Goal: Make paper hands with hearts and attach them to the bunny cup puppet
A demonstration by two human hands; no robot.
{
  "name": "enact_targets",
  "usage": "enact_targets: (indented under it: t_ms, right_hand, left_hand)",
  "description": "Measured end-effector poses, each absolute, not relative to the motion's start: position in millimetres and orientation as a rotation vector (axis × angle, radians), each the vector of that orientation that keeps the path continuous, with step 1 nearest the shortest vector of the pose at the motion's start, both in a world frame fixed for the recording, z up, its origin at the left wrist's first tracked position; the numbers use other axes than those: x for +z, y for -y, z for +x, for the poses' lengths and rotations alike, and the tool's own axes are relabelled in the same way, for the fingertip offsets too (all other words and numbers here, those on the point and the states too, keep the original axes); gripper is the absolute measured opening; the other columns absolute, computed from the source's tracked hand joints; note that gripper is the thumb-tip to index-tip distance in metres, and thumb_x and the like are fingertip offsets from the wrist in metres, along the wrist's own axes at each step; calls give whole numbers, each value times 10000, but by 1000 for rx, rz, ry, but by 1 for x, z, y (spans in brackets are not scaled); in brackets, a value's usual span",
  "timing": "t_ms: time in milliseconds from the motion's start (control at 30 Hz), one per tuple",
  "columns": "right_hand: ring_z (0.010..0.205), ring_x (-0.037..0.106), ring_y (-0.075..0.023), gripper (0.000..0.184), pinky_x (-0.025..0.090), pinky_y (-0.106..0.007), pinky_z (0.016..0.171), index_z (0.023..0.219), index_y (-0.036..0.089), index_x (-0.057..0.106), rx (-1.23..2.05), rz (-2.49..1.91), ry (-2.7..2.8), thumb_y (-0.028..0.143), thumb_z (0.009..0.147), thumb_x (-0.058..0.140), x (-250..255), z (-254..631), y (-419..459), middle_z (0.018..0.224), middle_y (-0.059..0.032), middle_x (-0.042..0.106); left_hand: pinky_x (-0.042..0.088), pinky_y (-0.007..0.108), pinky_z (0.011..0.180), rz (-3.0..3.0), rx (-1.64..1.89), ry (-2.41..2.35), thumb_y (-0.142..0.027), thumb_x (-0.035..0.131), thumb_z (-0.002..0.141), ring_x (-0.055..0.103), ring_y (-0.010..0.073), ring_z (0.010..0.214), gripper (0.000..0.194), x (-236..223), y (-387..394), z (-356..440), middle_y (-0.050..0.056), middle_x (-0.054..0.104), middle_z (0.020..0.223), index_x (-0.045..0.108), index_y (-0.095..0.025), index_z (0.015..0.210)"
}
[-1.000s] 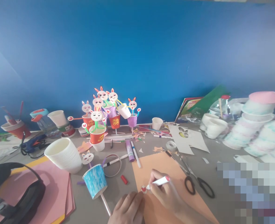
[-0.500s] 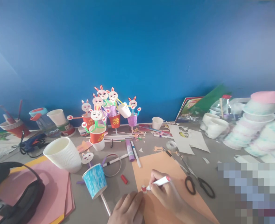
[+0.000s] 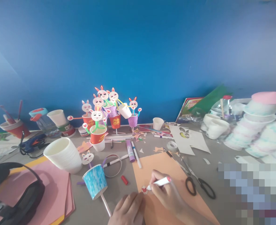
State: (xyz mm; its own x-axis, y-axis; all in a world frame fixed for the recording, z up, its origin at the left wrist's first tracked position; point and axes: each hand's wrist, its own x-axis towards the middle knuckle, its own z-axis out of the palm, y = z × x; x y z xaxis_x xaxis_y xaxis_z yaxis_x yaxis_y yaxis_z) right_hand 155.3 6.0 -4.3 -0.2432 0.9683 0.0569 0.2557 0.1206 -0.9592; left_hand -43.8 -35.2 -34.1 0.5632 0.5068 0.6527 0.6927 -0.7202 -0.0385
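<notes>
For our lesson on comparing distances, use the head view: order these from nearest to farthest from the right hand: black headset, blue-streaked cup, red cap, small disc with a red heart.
1. Small disc: just left of the right hand.
2. Red cap: farther left.
3. Blue-streaked cup: left beyond the cap.
4. Black headset: at the picture's left edge.

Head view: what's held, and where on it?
Right hand holds the marker around its barrel, near the tip. Left hand rests beside the disc; can't tell if it pins it.
</notes>
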Motion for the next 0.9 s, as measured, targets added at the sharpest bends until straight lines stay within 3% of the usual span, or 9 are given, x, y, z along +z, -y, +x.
enact_targets:
  t_ms: [667, 900]
  right_hand:
    - [487, 365, -115, 192, 273, -238, 482, 659, 248, 414, 1215, -1191, 1511, 281, 817, 518, -4, 155, -6, 523, 83, 432]
    - [522, 533, -142, 126, 470, -288, 662, 681, 249, 462, 1252, -1174, 1399, 262, 799, 505, 3, 155, -10, 487, 94, 467]
  left_hand:
    - [496, 277, 790, -2473, -972, 971, -111, 340, 1024, 669, 163, 916, 354, -36, 32, -42, 13, 780, 1012, 689, -170, 1025]
    - [486, 285, 802, -2481, -944, 985, -109, 332, 1020, 671, 172, 932, 363, -39, 34, -43, 11, 776, 1049, 689, -173, 1021]
